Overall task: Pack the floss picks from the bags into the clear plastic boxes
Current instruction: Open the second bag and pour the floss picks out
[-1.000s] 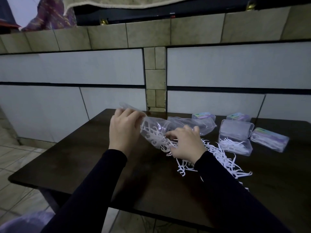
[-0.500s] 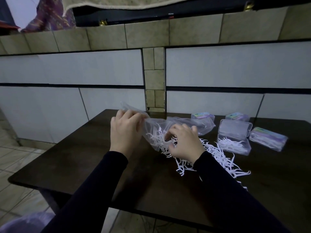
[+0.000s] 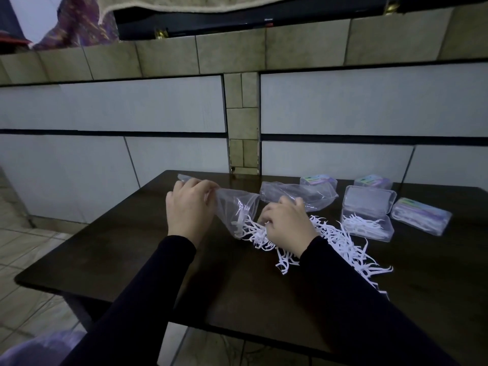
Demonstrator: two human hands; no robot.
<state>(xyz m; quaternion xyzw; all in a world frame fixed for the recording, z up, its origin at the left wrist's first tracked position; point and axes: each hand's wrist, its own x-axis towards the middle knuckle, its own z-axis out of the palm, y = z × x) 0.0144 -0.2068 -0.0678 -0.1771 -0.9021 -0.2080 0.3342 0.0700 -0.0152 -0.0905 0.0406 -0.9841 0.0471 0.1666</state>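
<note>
My left hand (image 3: 188, 207) grips the closed end of a clear plastic bag (image 3: 237, 207) and holds it tilted, mouth down toward the table. White floss picks (image 3: 332, 239) spill from the bag's mouth into a loose pile on the dark table (image 3: 132, 260). My right hand (image 3: 286, 223) is at the bag's mouth with curled fingers among the picks; what it holds is hidden. An open clear plastic box (image 3: 365, 220) with a few picks inside stands right of the pile, lid up.
A second, emptier clear bag (image 3: 298, 195) lies behind my right hand. Three closed boxes with labels sit at the back right (image 3: 318, 180), (image 3: 373, 180), (image 3: 420, 216). A tiled wall stands just behind the table. The table's left and front edges drop to a tiled floor.
The bag has tipped lower and more picks have slid out onto the pile. My right hand has moved slightly down toward the bag's mouth.
</note>
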